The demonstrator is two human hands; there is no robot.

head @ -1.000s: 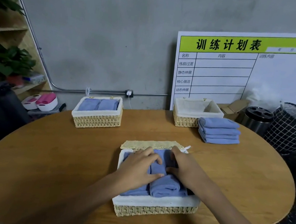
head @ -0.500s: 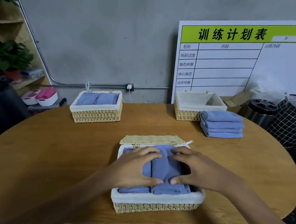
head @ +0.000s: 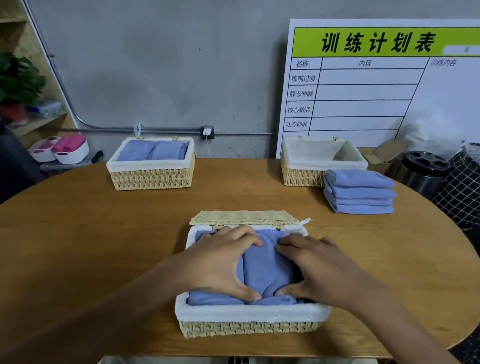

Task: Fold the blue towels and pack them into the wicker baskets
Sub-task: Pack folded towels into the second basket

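Observation:
A wicker basket (head: 246, 329) with a white liner and its lid laid back stands at the table's near edge. Two folded blue towels lie in it: the left towel (head: 211, 298) is mostly under my left hand (head: 219, 263), and the right towel (head: 267, 268) shows between both hands. My left hand presses flat on the towels, thumb at the near end. My right hand (head: 321, 272) presses the right towel's far and right side with spread fingers. A stack of folded blue towels (head: 359, 193) waits at the far right.
A packed wicker basket (head: 150, 167) with blue towels sits at the far left of the wooden table (head: 73, 236). An unfilled lined basket (head: 305, 166) stands behind the stack. A planning board, a metal bin and a mesh hamper stand beyond the table's right end.
Both hands have spread a little apart on the towels and slid toward the basket's far end, uncovering more of the right towel. The camera tilted slightly.

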